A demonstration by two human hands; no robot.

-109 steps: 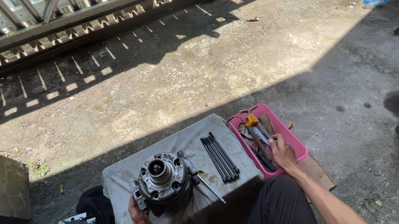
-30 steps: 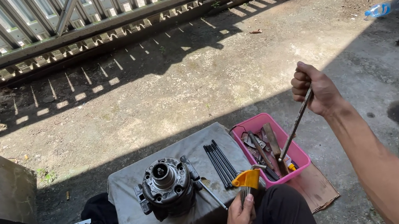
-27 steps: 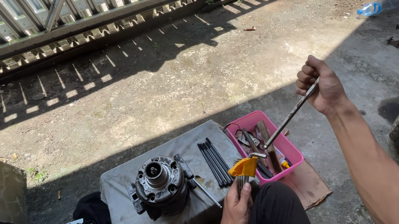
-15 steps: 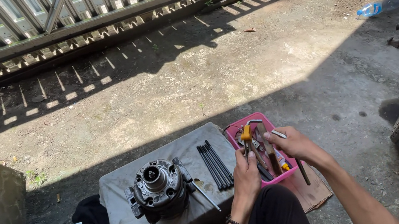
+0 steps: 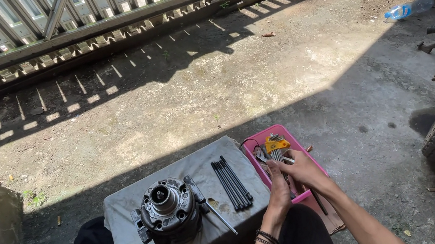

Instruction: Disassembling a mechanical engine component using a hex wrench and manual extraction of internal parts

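Hex-key set (image 5: pixel 276 145), yellow holder, seemingly fanned

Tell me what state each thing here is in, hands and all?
Left hand: at the tray's near edge, grip hidden.
Right hand: over the tray, fingers curled on tools.
Pink tray: on the ground, full of tools.
Hex key set: in a yellow holder, lying in the tray.
Round metal unit: upright on the cloth-covered stand.
Black rods: laid side by side, untouched.
Plastic bottle: lying on its side.

head view, looking down, mid-range
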